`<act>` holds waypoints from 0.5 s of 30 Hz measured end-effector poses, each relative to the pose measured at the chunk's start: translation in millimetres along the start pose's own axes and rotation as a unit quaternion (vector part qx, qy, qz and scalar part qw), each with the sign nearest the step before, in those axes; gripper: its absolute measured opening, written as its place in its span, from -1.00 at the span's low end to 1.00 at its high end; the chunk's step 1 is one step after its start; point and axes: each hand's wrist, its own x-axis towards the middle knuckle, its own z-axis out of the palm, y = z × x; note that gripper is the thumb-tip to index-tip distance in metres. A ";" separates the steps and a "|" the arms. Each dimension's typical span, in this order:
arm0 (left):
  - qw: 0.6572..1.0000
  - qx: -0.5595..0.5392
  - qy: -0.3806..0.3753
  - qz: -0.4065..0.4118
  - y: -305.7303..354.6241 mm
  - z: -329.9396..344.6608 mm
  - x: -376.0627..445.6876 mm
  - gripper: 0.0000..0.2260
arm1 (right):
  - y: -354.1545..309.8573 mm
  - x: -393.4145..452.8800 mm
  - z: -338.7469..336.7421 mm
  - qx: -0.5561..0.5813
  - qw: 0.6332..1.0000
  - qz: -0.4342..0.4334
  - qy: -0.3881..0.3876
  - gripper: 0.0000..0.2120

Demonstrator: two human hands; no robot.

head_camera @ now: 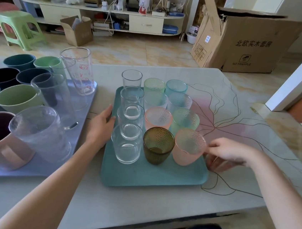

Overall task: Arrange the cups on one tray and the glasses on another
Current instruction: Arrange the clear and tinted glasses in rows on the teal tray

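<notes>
The desk (156, 198) carries two trays. The purple tray (34, 173) on the left holds opaque cups (15, 98) and tall glasses (77, 73). The teal tray (140, 174) holds clear and tinted glasses (127, 145). The left hand (101, 123) grips the teal tray's left edge. The right hand (230, 153) is curled at its right edge beside a pink glass (188, 148); whether it grips the tray, I cannot tell.

Far beyond our hands, the big brown cardboard box (247, 44) reads "北欧实木套房" and "NO TRAMPLE"; its smaller labels we can't read.
</notes>
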 end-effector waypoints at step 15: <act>0.968 0.231 0.005 0.095 2.3 12.6 -42.6 -0.53 | 20.2 22.9 4.4 -0.054 0.986 -0.110 0.114 -0.91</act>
